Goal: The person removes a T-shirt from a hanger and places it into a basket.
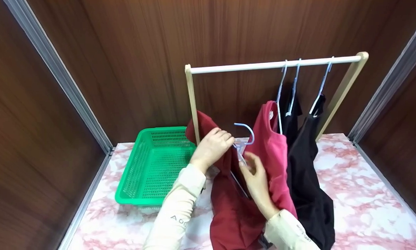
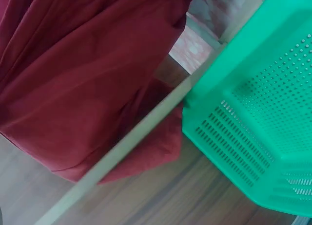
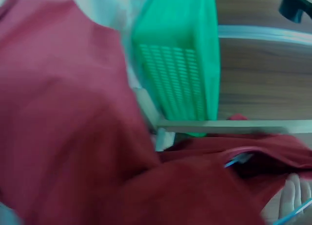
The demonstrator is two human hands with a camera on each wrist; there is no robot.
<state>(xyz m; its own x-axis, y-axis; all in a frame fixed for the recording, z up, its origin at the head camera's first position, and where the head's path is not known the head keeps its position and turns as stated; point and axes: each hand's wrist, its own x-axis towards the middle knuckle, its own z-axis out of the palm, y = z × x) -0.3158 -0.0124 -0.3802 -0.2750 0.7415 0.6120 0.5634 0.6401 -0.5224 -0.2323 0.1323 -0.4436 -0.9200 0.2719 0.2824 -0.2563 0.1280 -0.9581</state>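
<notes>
In the head view, a dark red top [image 1: 234, 211] hangs in folds below both hands, part of it bunched behind the rack's left post. My left hand [image 1: 213, 145] grips its cloth near the neck, fingers curled. A pale blue clothes hanger [image 1: 252, 133] pokes up out of the top, its hook free in the air below the rail. The right hand [image 1: 256, 175] pinches this hanger just under the hook, between thumb and fingers. Red cloth [image 2: 92, 84] fills much of the left wrist view. Through an opening in the cloth, the right wrist view shows a bit of hanger [image 3: 239, 159].
A wooden rack with a white rail [image 1: 242, 67] stands at the back. On its right side hang a pink top [image 1: 275, 156] and black garments [image 1: 308, 173] on hangers. Left of the rack is a green basket [image 1: 124, 180]. Brown panels [image 1: 135, 52] enclose the marbled surface [image 1: 364, 194].
</notes>
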